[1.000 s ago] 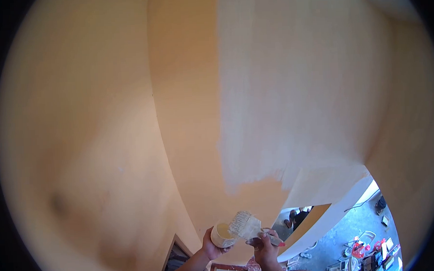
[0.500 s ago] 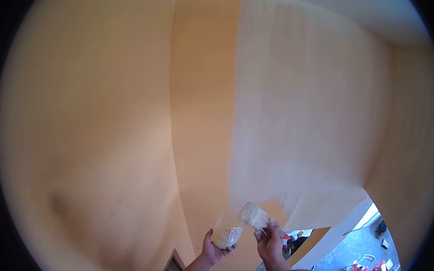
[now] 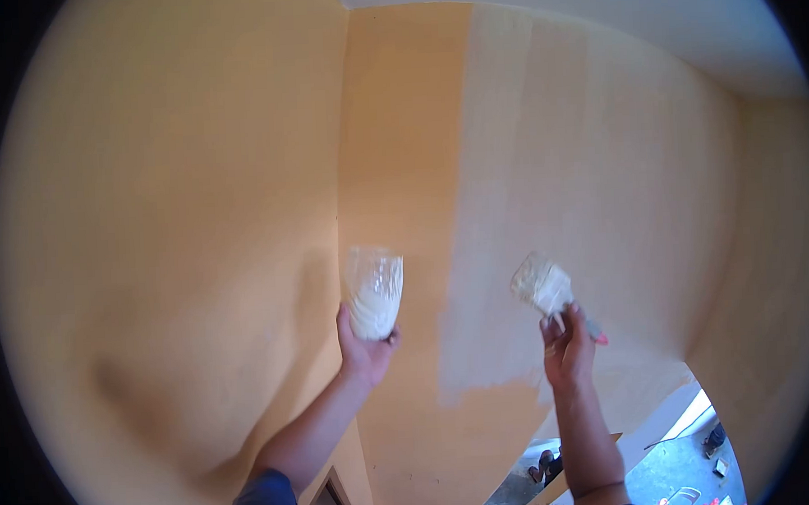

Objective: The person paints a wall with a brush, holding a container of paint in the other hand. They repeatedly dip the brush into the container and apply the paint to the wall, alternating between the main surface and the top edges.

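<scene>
My left hand (image 3: 364, 355) is wrapped round the base of a clear plastic container (image 3: 375, 290) part filled with white paint. White streaks coat its inner side. In my right hand (image 3: 568, 349) a wide paintbrush (image 3: 545, 285) is gripped by its handle, bristles pointing up and to the left. Paint covers the bristles, and the handle's red end shows beyond my fingers. Behind the brush is the whitish coated part of the wall (image 3: 582, 181), while the container is in front of the orange strip (image 3: 404, 144) beside the corner.
A yellowish wall (image 3: 177, 217) rises on the left, with shadows of the arms on it. The white ceiling (image 3: 665, 24) is overhead. Far below at the lower right, a grey floor (image 3: 671, 466) holds several small items, and a person's feet (image 3: 542, 468) show there.
Both hands have risen and moved apart, the left one with the container going up and left, the right one with the paintbrush going up and right. The view has shifted slightly.
</scene>
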{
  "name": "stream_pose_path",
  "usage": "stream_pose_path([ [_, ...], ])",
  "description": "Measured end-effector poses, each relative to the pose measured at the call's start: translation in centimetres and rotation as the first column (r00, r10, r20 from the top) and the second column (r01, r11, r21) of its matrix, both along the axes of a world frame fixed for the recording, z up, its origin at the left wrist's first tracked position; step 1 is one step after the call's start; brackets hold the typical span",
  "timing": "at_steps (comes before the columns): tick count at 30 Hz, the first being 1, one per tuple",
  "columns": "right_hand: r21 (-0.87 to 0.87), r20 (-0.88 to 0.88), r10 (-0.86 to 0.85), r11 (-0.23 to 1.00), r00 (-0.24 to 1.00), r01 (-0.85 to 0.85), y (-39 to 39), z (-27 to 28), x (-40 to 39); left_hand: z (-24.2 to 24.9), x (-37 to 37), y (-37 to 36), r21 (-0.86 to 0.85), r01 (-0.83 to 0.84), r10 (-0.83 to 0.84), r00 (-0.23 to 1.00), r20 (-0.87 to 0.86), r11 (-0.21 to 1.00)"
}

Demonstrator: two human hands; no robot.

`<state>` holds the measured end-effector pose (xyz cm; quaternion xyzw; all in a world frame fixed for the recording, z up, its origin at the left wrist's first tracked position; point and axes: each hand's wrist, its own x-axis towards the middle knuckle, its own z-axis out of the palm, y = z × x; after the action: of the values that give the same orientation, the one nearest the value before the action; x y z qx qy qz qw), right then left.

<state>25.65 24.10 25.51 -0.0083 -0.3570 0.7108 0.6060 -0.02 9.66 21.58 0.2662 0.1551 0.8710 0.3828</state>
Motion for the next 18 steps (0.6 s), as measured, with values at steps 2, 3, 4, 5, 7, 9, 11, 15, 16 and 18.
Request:
stream_pose_path([
  [2, 0.075, -0.013, -0.003, 0.997, 1.000, 0.004, 1.4, 2.3, -0.1, 2.9, -1.3, 0.7, 0.061, -0.007, 0.012, 0.996, -0.090, 0.998],
  [3, 0.059, -0.002, -0.009, 0.998, 1.000, 0.010, 1.4, 3.9, -0.2, 4.4, -1.6, 1.2, 0.087, -0.027, 0.038, 0.991, -0.128, 0.996],
  [4, 0.092, -0.011, -0.005, 0.996, 1.000, 0.006, 2.0, 5.2, -0.3, 6.1, -1.6, 1.6, 0.083, -0.027, 0.037, 0.991, -0.126, 0.996],
  [5, 0.095, -0.022, 0.000, 0.996, 1.000, 0.002, 2.7, 6.3, -0.4, 7.8, -1.3, 1.9, 0.065, -0.069, 0.079, 0.981, -0.176, 0.996],
  [7, 0.116, -0.032, 0.010, 0.993, 0.999, -0.006, 3.6, 9.0, -0.8, 10.5, -1.7, 2.7, 0.051, -0.109, 0.118, 0.967, -0.226, 0.993],
  [9, 0.140, -0.041, 0.017, 0.990, 0.999, -0.011, 4.1, 11.8, -1.5, 12.6, -2.5, 3.3, 0.110, -0.093, 0.131, 0.904, -0.406, 0.989],
  [11, 0.235, -0.053, 0.026, 0.972, 0.998, -0.013, 4.4, 14.6, -1.9, 14.3, -3.6, 4.4, 0.119, -0.094, 0.138, 0.882, -0.451, 0.988],
  [15, 0.370, -0.065, -0.081, 0.924, 0.995, 0.100, 3.8, 20.6, -3.2, 17.0, -5.9, 5.6, 0.109, -0.148, 0.183, 0.811, -0.555, 0.983],
  [16, 0.446, -0.055, -0.125, 0.885, 0.991, 0.136, 4.0, 22.0, -3.2, 17.3, -6.4, 6.3, 0.091, -0.182, 0.201, 0.782, -0.591, 0.979],
  [18, 0.522, -0.037, -0.175, 0.836, 0.984, 0.168, 6.3, 24.2, -2.4, 16.7, -7.3, 9.9, 0.076, -0.196, 0.202, 0.767, -0.609, 0.978],
])
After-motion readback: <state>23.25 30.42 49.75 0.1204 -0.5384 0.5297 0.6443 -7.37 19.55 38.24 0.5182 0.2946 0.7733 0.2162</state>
